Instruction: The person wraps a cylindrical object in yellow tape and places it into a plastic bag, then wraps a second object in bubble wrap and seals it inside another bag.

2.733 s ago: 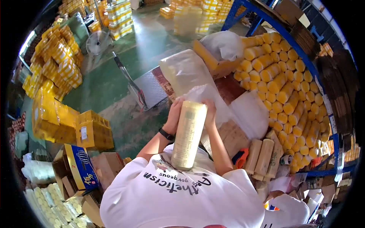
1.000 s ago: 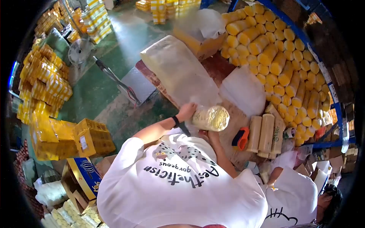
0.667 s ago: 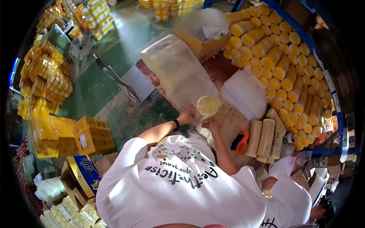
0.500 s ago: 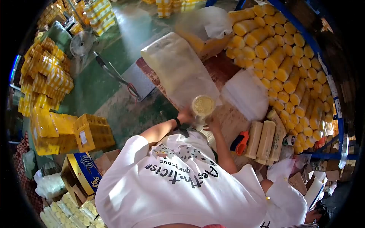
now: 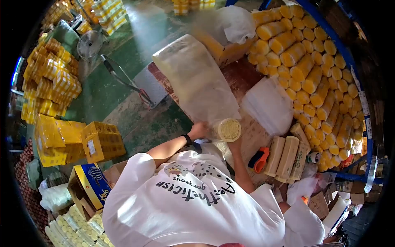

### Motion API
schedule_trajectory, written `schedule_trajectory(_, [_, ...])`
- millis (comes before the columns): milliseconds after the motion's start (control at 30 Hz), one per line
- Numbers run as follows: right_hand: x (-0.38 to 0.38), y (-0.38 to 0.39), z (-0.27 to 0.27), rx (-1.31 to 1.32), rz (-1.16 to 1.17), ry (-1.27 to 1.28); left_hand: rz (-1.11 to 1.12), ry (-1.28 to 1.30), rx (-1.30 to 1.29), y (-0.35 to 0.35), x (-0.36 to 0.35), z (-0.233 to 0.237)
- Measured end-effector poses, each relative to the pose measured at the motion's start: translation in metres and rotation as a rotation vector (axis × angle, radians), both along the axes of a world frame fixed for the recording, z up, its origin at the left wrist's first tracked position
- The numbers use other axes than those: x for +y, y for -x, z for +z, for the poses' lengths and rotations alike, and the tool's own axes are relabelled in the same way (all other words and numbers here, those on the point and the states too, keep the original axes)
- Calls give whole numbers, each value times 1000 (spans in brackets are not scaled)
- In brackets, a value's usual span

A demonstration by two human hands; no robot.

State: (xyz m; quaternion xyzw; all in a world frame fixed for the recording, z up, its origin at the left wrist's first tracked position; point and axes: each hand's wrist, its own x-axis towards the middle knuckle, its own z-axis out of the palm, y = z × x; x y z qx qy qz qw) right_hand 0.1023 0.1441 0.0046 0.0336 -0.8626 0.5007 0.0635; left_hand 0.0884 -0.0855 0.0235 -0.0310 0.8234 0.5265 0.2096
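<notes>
A round pale yellow bundle (image 5: 229, 130) with a speckled end, like packed strands, is held over the worktable's near edge. Clear wrapping seems to surround its side. At its left, my left hand (image 5: 200, 130), with a dark band on the wrist, is closed against the wrapped side. My right hand (image 5: 235, 145) is under the bundle's right end, its fingers partly hidden behind it. Just beyond the hands lies a stack of translucent plastic sheets (image 5: 191, 76). A second stack of clear sheets (image 5: 268, 105) is to the right.
Right of my hands lie an orange and dark tool (image 5: 259, 159) and several wrapped cream rolls (image 5: 286, 158). Yellow-ended rolls (image 5: 314, 88) are piled in a blue rack. Taped yellow boxes (image 5: 103, 142) and an open blue-and-yellow carton (image 5: 92, 185) stand left. A fan (image 5: 89, 44) is farther back.
The bundle has shifted right and slightly toward me. My right hand has moved from below it to its right end; my left hand stays near its left side.
</notes>
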Motion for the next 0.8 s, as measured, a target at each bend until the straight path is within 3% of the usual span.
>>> schedule_trajectory(100, [14,7,5,-250,92,53,65,65,78,5,2,7])
schedule_trajectory(200, [21,12,-3,-260,206,37,125,-206,-97,10,5,23])
schedule_trajectory(300, [21,16,22,-388,173,358,81,-180,33,11,6,62])
schedule_trajectory(400, [27,5,4,-414,-176,535,31,-347,137,9,1,99])
schedule_trajectory(433, [21,1,28,-449,-206,549,34,-194,127,12,3,117])
schedule_trajectory(500, [-4,-6,120,-512,-263,577,149,-405,168,12,4,131])
schedule_trajectory(600, [-7,-5,136,-366,-186,904,146,-583,131,16,-11,166])
schedule_trajectory(700, [-8,-4,161,-250,-187,977,101,-676,157,19,-14,186])
schedule_trajectory(800, [-9,0,202,-263,-264,676,139,-709,39,23,-14,203])
